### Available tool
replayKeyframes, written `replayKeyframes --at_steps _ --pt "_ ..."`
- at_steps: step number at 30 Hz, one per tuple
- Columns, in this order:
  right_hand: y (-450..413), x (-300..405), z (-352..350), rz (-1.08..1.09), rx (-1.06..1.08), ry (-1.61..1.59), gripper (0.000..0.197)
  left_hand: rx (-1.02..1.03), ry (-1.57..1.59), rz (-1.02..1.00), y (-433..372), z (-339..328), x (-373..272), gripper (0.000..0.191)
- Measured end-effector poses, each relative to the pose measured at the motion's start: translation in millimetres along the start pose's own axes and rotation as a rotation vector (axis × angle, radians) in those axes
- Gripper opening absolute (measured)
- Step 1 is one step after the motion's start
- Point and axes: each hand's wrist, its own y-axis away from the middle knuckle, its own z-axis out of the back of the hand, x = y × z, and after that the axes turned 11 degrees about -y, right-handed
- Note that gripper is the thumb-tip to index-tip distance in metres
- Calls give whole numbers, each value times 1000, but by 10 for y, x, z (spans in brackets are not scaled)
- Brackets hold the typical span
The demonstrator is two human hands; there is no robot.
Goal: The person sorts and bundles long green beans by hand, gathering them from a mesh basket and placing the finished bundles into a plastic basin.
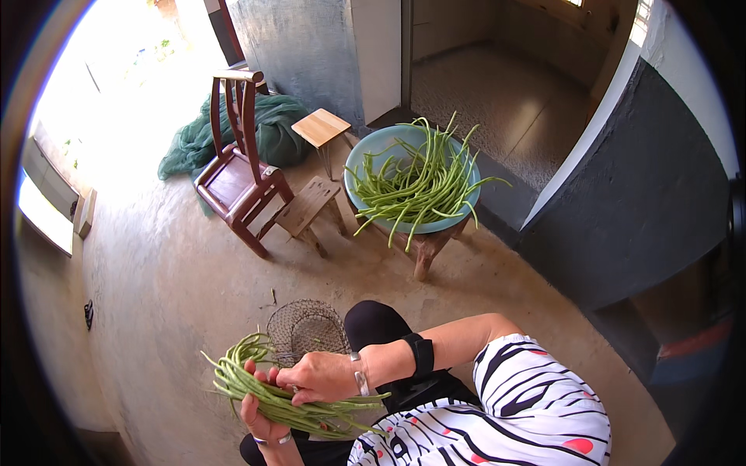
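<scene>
A bundle of green yardlong beans (pixel 303 410) lies across my lap, its curled ends pointing left and its loose ends towards my shirt. From below, my left hand (pixel 262 415) grips the bundle, with its fingertips showing over the top. My right hand (pixel 323 377) is bent over the same beans, thumb and fingers closed on them close to the left fingertips. Exactly which strands it pinches is hidden. Just beyond my hands, a wire mesh basket (pixel 312 311) rests on the floor, with small green scraps inside.
Ahead, a light blue plastic basin (pixel 382 140) heaped with more yardlong beans (pixel 428 183) stands on a wooden stool (pixel 426 259). Left of it are a small wooden bench (pixel 308 205), a red-brown chair (pixel 233 175), a wood-topped stool (pixel 322 127) and green netting (pixel 280 131). A doorway opens behind.
</scene>
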Motion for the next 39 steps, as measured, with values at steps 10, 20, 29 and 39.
replayKeyframes --at_steps 10,20,29,39 --pt "637 -690 2082 -476 -732 -323 17 -79 -36 -114 206 332 -227 34" --pt "1364 -1753 3896 -1024 -1314 -156 21 -160 -43 -196 96 220 -244 32" --pt "1234 -1957 3950 -1334 -1058 417 31 -243 -145 -202 63 175 -297 33" --pt "1371 -1991 4058 -979 -1223 838 15 -251 -141 -206 100 81 -316 39"
